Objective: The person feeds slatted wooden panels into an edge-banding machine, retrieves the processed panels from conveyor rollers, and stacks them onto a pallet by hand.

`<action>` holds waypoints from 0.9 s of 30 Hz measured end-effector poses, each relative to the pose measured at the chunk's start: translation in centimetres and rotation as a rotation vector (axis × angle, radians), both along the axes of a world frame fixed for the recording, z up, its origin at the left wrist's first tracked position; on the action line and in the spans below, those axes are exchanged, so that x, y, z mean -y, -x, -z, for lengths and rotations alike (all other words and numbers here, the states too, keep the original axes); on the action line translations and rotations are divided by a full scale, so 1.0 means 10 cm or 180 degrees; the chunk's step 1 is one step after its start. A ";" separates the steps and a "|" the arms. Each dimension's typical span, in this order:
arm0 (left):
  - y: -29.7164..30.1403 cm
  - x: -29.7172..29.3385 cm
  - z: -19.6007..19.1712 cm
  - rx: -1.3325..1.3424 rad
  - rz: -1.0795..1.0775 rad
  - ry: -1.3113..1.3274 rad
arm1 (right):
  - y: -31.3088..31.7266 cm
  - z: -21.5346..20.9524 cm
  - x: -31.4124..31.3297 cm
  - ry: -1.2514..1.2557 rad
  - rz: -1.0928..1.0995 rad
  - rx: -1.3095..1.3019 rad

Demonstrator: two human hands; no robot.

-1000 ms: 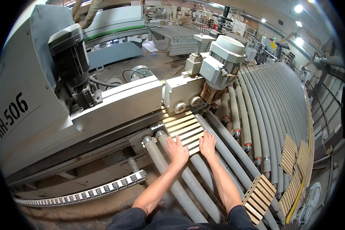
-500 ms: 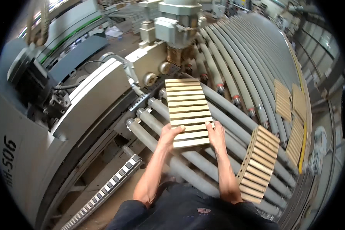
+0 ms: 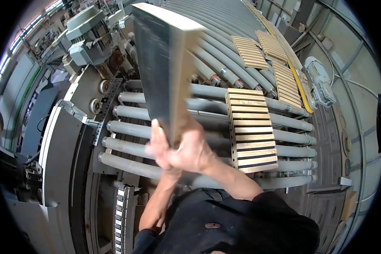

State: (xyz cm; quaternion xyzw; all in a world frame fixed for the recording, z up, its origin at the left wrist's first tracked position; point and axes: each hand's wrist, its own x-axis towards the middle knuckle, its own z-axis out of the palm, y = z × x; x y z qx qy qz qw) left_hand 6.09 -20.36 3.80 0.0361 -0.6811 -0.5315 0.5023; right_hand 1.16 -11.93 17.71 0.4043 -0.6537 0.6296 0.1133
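Both hands hold a slatted wooden panel [image 3: 156,63] up on end above the rollers, its dark flat face toward the left and a pale wood edge on top. My left hand [image 3: 159,146] is closed at the panel's lower end, its thumb against the dark face. On the other side of that end, my right hand [image 3: 192,146] is closed round the panel, somewhat smeared by motion. The slatted side is turned away to the right and blurred. Just right of my hands, a second slatted panel [image 3: 252,131] lies slats up on the grey rollers [image 3: 133,146].
Several more slatted panels [image 3: 249,53] lie farther back near a yellow rail [image 3: 299,86]. A large grey machine [image 3: 59,165] stands at left. A motor [image 3: 319,82] sits beyond the rail at right. A narrow roller strip [image 3: 120,211] runs near my left arm.
The held panel has gone from lying flat, slats up, to standing on end with its dark face showing. My hands have come closer together. The view has swung to the right.
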 end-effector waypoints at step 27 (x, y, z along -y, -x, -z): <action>-0.78 0.29 -0.40 0.1511 0.0981 -0.0768 | 0.18 0.78 -0.84 0.0677 -0.0185 0.1834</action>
